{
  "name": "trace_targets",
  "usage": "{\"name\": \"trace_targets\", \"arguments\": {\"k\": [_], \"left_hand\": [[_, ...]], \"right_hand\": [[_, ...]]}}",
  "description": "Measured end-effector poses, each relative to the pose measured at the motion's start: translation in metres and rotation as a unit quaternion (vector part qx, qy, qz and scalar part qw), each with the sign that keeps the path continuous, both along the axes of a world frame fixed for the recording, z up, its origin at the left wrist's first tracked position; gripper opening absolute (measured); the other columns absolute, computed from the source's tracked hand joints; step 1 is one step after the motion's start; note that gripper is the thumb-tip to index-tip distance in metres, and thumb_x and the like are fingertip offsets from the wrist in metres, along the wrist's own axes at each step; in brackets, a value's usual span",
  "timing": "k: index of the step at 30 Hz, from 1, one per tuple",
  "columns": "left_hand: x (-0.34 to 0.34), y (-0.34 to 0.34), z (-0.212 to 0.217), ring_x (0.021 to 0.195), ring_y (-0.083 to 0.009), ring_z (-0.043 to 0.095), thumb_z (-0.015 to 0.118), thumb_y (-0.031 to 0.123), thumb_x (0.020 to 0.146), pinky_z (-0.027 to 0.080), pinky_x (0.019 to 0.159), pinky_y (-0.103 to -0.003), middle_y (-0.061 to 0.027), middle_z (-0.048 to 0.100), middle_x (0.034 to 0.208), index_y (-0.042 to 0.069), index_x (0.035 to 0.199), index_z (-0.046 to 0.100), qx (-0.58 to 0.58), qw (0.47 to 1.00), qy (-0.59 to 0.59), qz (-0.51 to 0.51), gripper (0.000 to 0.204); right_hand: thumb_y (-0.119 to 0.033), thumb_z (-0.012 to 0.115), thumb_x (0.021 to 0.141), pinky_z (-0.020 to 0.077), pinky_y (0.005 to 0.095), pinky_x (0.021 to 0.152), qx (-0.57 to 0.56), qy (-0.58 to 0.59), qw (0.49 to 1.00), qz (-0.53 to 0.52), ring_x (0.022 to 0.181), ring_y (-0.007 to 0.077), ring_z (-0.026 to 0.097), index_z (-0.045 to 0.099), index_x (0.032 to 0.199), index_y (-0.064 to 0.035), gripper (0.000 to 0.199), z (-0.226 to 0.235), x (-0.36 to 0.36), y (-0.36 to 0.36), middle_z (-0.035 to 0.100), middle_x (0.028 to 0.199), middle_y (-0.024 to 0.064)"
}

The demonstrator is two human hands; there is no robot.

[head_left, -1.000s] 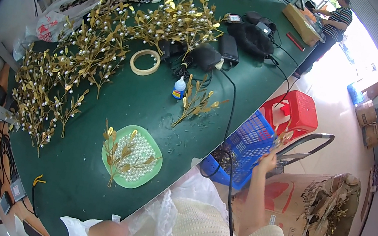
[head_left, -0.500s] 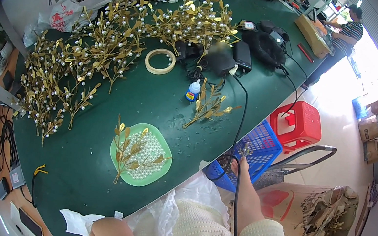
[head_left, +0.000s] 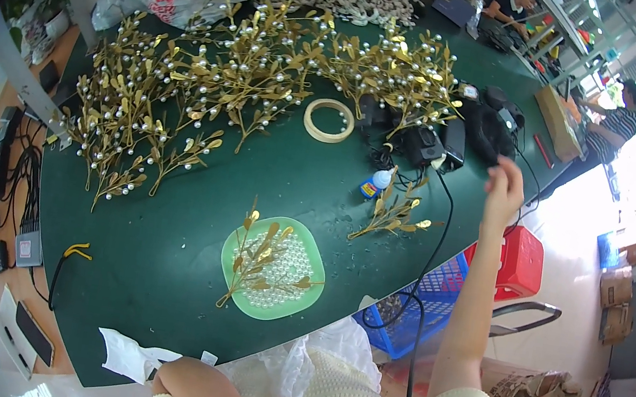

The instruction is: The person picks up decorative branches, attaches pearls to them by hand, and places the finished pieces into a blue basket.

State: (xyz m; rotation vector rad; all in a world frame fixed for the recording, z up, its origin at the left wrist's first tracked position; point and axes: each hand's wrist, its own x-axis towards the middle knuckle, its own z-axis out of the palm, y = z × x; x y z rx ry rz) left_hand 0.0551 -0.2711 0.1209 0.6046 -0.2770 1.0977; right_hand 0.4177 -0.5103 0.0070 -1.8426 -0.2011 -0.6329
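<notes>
My right hand [head_left: 505,195] is raised over the table's right edge, near the black padded headset [head_left: 486,134]. Its fingers bend loosely, and nothing shows between them. My left arm [head_left: 208,393] lies bent at the bottom edge, its hand out of view. In front of me a pale green tray [head_left: 309,293] holds loose white pearl beads [head_left: 287,260]. A gold leaf spray [head_left: 254,263] lies across them. Another gold spray [head_left: 394,219] rests on the table beside a small blue-and-white glue bottle [head_left: 375,183].
Many gold sprays with pearls [head_left: 144,88] cover the table's far left. A tape roll [head_left: 310,124], black devices [head_left: 423,146] and a hanging black cable [head_left: 413,363] are around. A blue basket [head_left: 435,300] and red stool [head_left: 522,264] stand right. People work farther back.
My right hand has risen from the blue basket to above the table's right edge. The view has shifted, so the table's things appear farther right. The tray's spray still lies on the beads.
</notes>
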Motion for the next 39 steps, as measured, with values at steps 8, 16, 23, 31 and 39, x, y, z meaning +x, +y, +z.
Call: {"name": "trace_targets", "arguments": {"k": [8, 16, 23, 31, 39], "left_hand": [[0.023, 0.019, -0.028, 0.07, -0.0141, 0.042, 0.053, 0.018, 0.085, 0.042, 0.056, -0.029, 0.0027, 0.046, 0.075, 0.017, 0.091, 0.047, 0.123, 0.951, -0.276, 0.067, 0.009], [0.025, 0.008, 0.015, 0.07, -0.0132, 0.039, 0.054, 0.024, 0.085, 0.038, 0.054, -0.028, 0.0042, 0.043, 0.071, 0.02, 0.093, 0.047, -0.071, 0.926, -0.305, 0.211, 0.011], [0.014, 0.027, -0.032, 0.066, -0.0118, 0.036, 0.053, 0.02, 0.084, 0.034, 0.049, -0.026, 0.006, 0.04, 0.067, 0.021, 0.089, 0.045, 0.065, 0.82, -0.534, 0.193, 0.009], [0.008, 0.024, 0.003, 0.064, -0.0113, 0.035, 0.052, 0.021, 0.084, 0.032, 0.048, -0.026, 0.0072, 0.041, 0.068, 0.021, 0.083, 0.043, 0.001, 0.98, -0.131, 0.149, 0.009], [0.005, 0.028, -0.006, 0.063, -0.0105, 0.036, 0.055, 0.017, 0.082, 0.034, 0.047, -0.026, 0.0076, 0.042, 0.068, 0.02, 0.089, 0.048, 0.015, 0.983, -0.131, 0.13, 0.01]], "right_hand": [[-0.022, 0.06, 0.079, 0.0456, 0.0336, 0.066, -0.304, -0.059, 0.898, 0.311, 0.068, 0.0217, 0.056, 0.054, 0.111, -0.0058, 0.036, 0.057, 0.034, 0.219, 0.058, 0.093, 0.0116], [-0.03, 0.064, 0.074, 0.04, 0.0397, 0.091, -0.449, -0.187, 0.847, 0.216, 0.108, 0.0308, 0.048, 0.053, 0.115, -0.0112, 0.047, 0.06, 0.086, 0.318, 0.053, 0.11, 0.0142], [-0.025, 0.065, 0.074, 0.0409, 0.0425, 0.087, -0.604, -0.248, 0.746, 0.13, 0.097, 0.0276, 0.056, 0.061, 0.103, -0.0163, 0.031, 0.062, 0.075, 0.367, 0.056, 0.098, 0.0095], [-0.01, 0.054, 0.08, 0.0511, 0.0353, 0.056, -0.451, -0.426, 0.783, 0.045, 0.063, 0.0263, 0.063, 0.061, 0.097, -0.0132, 0.019, 0.1, 0.09, 0.33, 0.06, 0.085, 0.0069], [-0.011, 0.063, 0.079, 0.0483, 0.0286, 0.057, -0.22, -0.484, 0.846, 0.03, 0.063, 0.0229, 0.062, 0.068, 0.089, -0.009, 0.012, 0.158, 0.055, 0.259, 0.065, 0.077, 0.0056]]}}
